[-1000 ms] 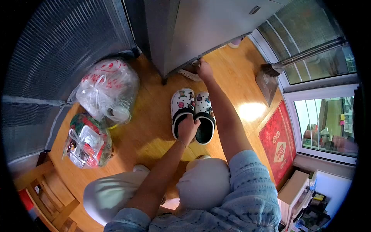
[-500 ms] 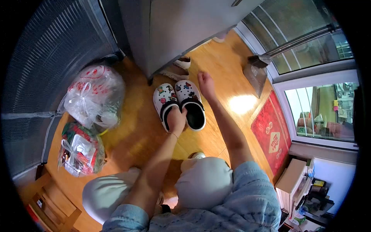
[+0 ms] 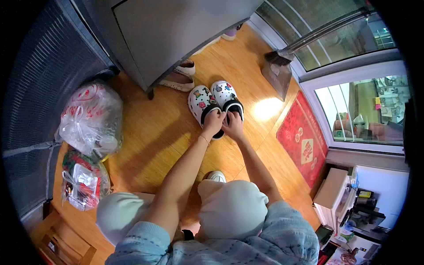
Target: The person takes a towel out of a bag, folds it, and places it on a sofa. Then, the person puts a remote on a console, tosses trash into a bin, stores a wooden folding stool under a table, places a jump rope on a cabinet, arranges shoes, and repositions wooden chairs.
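Observation:
Two white clogs with black linings and colourful charms lie side by side on the wooden floor, toes pointing away from me. My left hand [image 3: 213, 123] grips the heel end of the left clog [image 3: 201, 100]. At the inner heel edge of the right clog [image 3: 224, 93], my right hand [image 3: 233, 126] is closed, its fingers close to those of my left hand. Beyond the clogs, a pair of pale flat shoes [image 3: 179, 81] sits partly under the grey cabinet [image 3: 168, 33].
Tied plastic bags [image 3: 92, 119] stand at the left by a dark mesh panel. A broom [image 3: 279, 57] with a dustpan [image 3: 277, 77] leans at the right, near a red mat [image 3: 304, 141]. A wooden chair [image 3: 66, 238] is at the lower left.
My right hand has come back from the cabinet's lower edge to the right clog. Both clogs now sit farther from the cabinet, to its right. The view has shifted.

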{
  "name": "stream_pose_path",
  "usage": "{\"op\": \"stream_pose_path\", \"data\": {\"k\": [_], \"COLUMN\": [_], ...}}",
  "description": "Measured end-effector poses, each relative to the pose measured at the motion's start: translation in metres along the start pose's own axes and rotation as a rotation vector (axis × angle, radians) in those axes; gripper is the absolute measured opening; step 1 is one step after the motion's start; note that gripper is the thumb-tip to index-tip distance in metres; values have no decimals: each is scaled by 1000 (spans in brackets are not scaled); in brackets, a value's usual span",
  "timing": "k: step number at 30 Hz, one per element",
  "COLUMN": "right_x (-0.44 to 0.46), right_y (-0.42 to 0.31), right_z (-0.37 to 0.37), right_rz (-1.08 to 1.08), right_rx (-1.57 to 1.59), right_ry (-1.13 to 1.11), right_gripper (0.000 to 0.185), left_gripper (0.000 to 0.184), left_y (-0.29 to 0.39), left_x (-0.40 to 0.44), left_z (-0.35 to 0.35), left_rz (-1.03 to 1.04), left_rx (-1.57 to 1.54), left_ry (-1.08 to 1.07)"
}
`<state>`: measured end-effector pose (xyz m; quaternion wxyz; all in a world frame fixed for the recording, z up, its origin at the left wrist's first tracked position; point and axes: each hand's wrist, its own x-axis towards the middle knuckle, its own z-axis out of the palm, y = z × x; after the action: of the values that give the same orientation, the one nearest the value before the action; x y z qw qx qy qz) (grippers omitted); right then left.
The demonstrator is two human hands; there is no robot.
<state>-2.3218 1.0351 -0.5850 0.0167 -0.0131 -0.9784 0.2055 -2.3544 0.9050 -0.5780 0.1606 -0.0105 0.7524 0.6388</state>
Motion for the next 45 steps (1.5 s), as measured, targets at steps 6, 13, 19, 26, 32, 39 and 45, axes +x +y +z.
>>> {"op": "stream_pose_path", "data": {"k": [6, 13, 19, 26, 32, 39, 45], "right_x": [24, 94, 199, 246, 243, 212, 187], "right_y": [-13, 34, 38, 48, 26, -6, -25], "right_z": [9, -21, -21, 17, 2, -33, -102], "right_rz": [-39, -151, -83, -32, 101, 65, 34], "right_rx": [-71, -112, -119, -51, -13, -214, -148], "right_ry": [80, 298, 174, 257, 122, 318, 242], "right_gripper": [27, 23, 31, 32, 46, 34, 23], "left_gripper": [24, 16, 19, 17, 17, 20, 19], "left_y": [-9, 14, -4, -24, 15, 40, 133], "left_x": [-17, -42, -49, -54, -66, -31, -35], "left_z": [-11, -57, -54, -48, -65, -65, -114], "left_rz": [-165, -191, -176, -116, -181, -31, 5], "left_rx": [-234, -302, -93, 2, 157, 205, 217], "left_ry": [65, 117, 74, 80, 19, -13, 19]}}
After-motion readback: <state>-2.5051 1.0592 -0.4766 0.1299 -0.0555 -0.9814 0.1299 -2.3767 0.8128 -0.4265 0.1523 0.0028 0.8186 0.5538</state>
